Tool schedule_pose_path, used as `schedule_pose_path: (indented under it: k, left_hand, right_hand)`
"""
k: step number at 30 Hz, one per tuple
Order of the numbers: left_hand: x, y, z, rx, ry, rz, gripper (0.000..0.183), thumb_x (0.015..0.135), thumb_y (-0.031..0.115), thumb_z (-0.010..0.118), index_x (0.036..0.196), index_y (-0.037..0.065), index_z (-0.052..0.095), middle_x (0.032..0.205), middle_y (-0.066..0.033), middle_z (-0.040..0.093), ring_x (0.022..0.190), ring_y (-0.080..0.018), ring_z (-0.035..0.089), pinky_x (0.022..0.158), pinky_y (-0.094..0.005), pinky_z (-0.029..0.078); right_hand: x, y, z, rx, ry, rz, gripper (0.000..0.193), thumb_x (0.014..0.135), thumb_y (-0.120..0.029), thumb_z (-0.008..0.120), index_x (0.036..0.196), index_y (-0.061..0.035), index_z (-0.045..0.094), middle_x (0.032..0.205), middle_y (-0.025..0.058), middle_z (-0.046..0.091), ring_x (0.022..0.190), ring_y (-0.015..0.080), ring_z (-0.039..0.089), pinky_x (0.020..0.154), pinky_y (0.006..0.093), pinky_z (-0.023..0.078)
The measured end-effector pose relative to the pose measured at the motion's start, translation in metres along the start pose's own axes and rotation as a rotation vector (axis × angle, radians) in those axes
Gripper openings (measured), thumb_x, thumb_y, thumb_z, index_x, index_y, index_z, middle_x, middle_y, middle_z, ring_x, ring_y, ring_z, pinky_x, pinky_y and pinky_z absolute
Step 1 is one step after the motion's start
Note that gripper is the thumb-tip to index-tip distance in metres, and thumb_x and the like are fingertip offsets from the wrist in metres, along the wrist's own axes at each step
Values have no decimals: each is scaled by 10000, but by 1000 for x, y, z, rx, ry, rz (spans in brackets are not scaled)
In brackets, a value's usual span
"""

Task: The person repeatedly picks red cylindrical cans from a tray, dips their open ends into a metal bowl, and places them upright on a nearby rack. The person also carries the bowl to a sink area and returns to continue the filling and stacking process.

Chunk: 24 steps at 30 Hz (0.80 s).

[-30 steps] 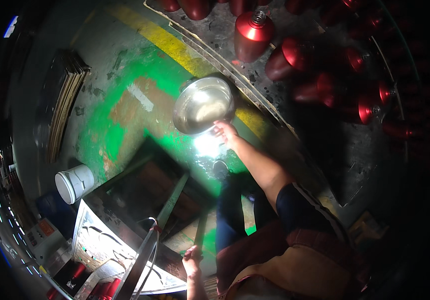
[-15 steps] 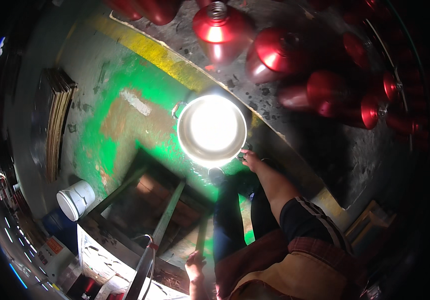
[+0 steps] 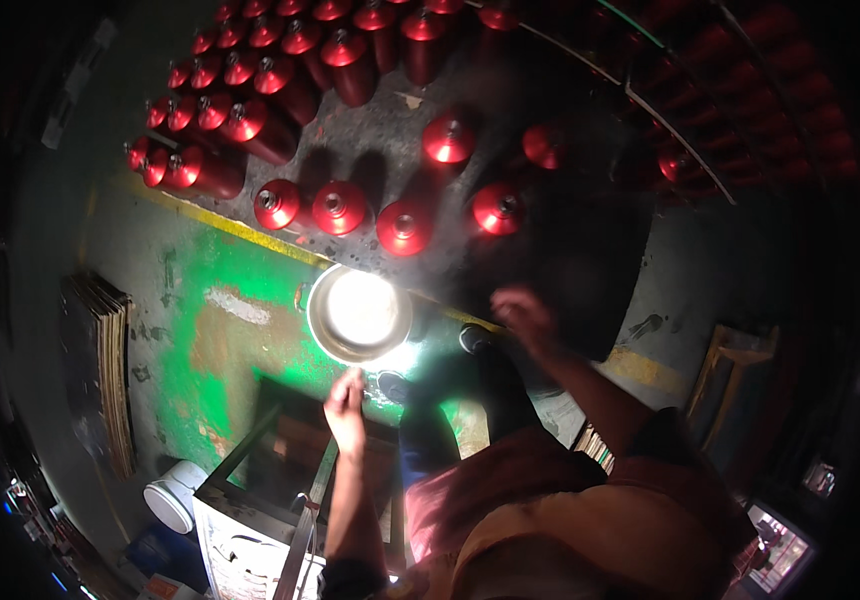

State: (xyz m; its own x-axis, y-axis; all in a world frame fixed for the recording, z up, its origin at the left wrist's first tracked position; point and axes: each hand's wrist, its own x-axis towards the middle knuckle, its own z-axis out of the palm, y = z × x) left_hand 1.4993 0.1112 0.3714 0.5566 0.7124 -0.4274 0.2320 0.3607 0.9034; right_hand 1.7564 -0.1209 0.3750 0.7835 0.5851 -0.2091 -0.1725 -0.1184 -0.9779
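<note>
A round metal pot [image 3: 324, 335] with side handles stands on the green-painted floor, its inside washed out by glare. My left hand [image 3: 346, 402] is just below its near rim, fingers curled together, with nothing visible in them. To the pot's right, over the edge of the dark platform [image 3: 590, 270], is my right hand [image 3: 524, 312], dim and blurred, apart from the pot. Several red metal bottles with cone-shaped shoulders and narrow necks stand on the platform; the nearest are a red bottle [image 3: 403, 229] and another red bottle [image 3: 499, 209].
A dark metal-framed stand [image 3: 250, 440] is beside my left forearm, with a white bucket [image 3: 174, 496] left of it. Flat sheets [image 3: 105, 360] lean stacked at the far left. A wooden frame [image 3: 730, 370] stands at right. My shoe [image 3: 474, 338] is near the platform edge.
My right hand has let go of the pot's handle and moved right. My left hand has come up from beside the stand to the pot. The view has shifted, showing more red bottles.
</note>
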Motion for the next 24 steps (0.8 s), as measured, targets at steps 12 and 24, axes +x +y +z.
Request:
schedule_pose_path:
  k: [12,24]
  left_hand:
    - [164,131,234,445,63,795,180,798,65,732,976,88,730,1051,-67,668,894,-207,648,759,-296,519]
    - [194,162,276,583,-123,546,606,801,219,775,1333,74,524,1011,-133,687,872,-191,646,835,-351,508]
  right_hand:
    - [169,-86,3,-323,-52,-642,254,772,-60,740,1018,-69,680,1041,96,612,974,245,622,828,331,506]
    - [187,-86,-77,-75,332,-121,493,783,-163,780,1231,-99,583,940,76,693,848,156,667,765,293,532]
